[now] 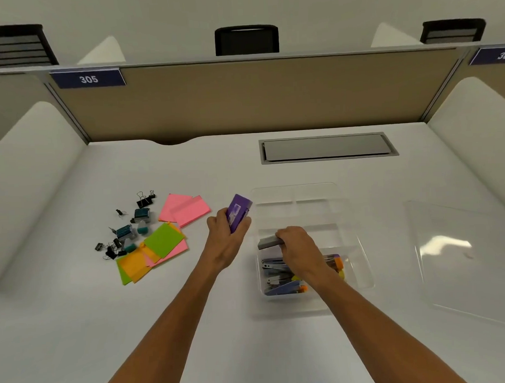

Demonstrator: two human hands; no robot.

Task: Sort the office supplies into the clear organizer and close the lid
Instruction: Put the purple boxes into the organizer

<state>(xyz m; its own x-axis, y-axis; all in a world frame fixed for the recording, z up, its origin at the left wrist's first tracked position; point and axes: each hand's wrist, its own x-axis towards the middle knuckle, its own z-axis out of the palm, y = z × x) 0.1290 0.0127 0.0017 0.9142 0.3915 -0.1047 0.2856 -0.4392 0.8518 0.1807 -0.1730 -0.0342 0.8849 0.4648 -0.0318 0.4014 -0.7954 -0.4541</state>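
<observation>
Far left of the left grip: scatter of black binder clips (110,249) on the desk (78,326), a few more at (145,198). Mixed in, teal-and-silver items (125,232), too small to identify. Just right of those, still left of the left grip: fanned sticky notes (150,253) in orange, green and pink lying flat, plus a pink pad (186,209) further back.

Left hand (227,238) is wrapped around a purple box (238,212), held tilted above the desk, just left of the organizer's left wall. Grip is closed on the box, thumb on the near side.

Clear organizer (350,236) sits right of the left grip, lid off. Far compartments look bare. Near compartment, under the right wrist, holds a pile of staplers or similar (280,276) in grey-blue with orange and yellow ends; exact type unclear.

Right hand (297,247) is inside the organizer's middle section, fingers curled over a grey staple box (269,242) that pokes out left of the grip. Cannot tell if the box touches the bottom.

Right of the right grip, well apart: clear lid (471,269) flat on the desk. Behind the organizer: grey cable hatch (327,147).
</observation>
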